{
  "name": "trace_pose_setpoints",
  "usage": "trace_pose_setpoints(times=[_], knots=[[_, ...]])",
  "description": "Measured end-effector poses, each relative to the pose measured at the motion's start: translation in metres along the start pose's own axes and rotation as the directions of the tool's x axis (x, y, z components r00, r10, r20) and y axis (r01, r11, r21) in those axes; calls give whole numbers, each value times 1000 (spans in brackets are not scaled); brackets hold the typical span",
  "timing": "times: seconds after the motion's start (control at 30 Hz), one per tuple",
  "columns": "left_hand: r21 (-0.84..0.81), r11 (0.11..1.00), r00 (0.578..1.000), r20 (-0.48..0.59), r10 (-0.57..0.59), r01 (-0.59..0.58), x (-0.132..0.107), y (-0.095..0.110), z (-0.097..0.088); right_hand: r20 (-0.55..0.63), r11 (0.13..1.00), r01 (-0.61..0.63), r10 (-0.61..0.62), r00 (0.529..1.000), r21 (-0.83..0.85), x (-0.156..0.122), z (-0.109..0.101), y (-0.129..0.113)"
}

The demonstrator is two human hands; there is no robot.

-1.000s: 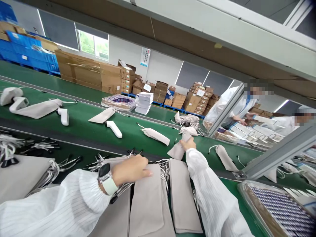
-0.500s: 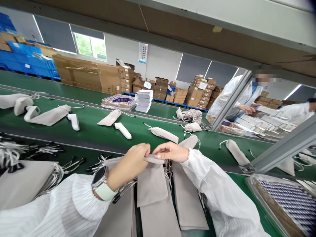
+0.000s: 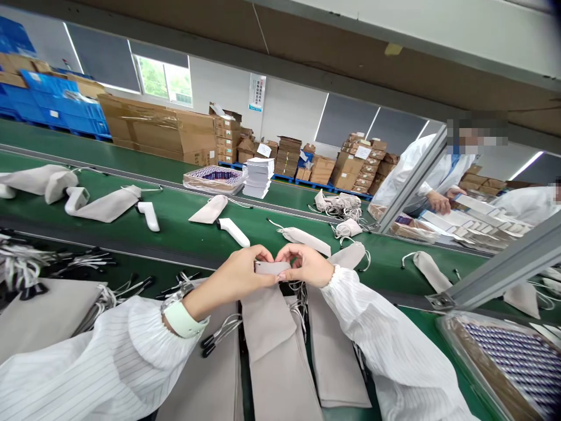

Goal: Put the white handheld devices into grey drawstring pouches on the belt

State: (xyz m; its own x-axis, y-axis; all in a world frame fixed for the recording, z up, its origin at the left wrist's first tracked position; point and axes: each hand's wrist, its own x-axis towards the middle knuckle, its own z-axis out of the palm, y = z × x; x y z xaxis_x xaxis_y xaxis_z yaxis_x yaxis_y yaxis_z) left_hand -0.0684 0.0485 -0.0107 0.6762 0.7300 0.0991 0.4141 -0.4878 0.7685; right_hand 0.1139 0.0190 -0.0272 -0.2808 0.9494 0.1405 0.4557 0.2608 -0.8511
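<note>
My left hand (image 3: 239,270) and my right hand (image 3: 309,266) meet at the mouth of a grey fabric drawstring pouch (image 3: 268,321). The fingers of both are closed on its top edge, and a folded strip of cloth shows between them. This pouch hangs down over a stack of similar flat pouches (image 3: 284,383). More pouch stacks lie to either side, one (image 3: 335,351) under my right forearm and another (image 3: 205,374) below my left wrist. White cords with black ends (image 3: 221,336) stick out from the stacks.
Beyond my hands, a green conveyor belt (image 3: 175,240) carries filled pouches (image 3: 307,238) and white handheld devices (image 3: 234,232). A metal post (image 3: 504,263) slants at right, near a tray of small striped cylinders (image 3: 508,351). A co-worker (image 3: 433,175) handles white boxes across the line.
My hands have turned the pouch's top edge, and its front now hangs longer and smoother. Items on the belt have shifted right. The co-worker's hands have moved off a white box.
</note>
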Motion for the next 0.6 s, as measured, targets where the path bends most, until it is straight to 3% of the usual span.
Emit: trace_pose_setpoints(times=[0.13, 0.23, 0.4, 0.5, 0.53, 0.6], knots=[[-23, 1000, 1000, 25, 11, -10, -1, -1, 2, -28, 996, -5, 3, 1000, -89, 4, -3, 7], [58, 993, 994, 41, 103, -105, -5, 2, 7, -5, 993, 32, -33, 999, -116, 7, -5, 16], [186, 949, 963, 141, 230, -254, -16, 14, 3, 182, 977, -44, 5, 983, 208, 1, -19, 24], [218, 876, 901, 157, 404, -430, -26, 27, -4, 339, 966, -95, 9, 941, 239, 7, -29, 24], [210, 844, 868, 178, 463, -494, -29, 31, -5, 312, 977, -103, 41, 949, 185, 16, -30, 25], [166, 799, 807, 263, 529, -578, -36, 38, -6, 120, 987, -158, 156, 980, 2, 45, -26, 28]])
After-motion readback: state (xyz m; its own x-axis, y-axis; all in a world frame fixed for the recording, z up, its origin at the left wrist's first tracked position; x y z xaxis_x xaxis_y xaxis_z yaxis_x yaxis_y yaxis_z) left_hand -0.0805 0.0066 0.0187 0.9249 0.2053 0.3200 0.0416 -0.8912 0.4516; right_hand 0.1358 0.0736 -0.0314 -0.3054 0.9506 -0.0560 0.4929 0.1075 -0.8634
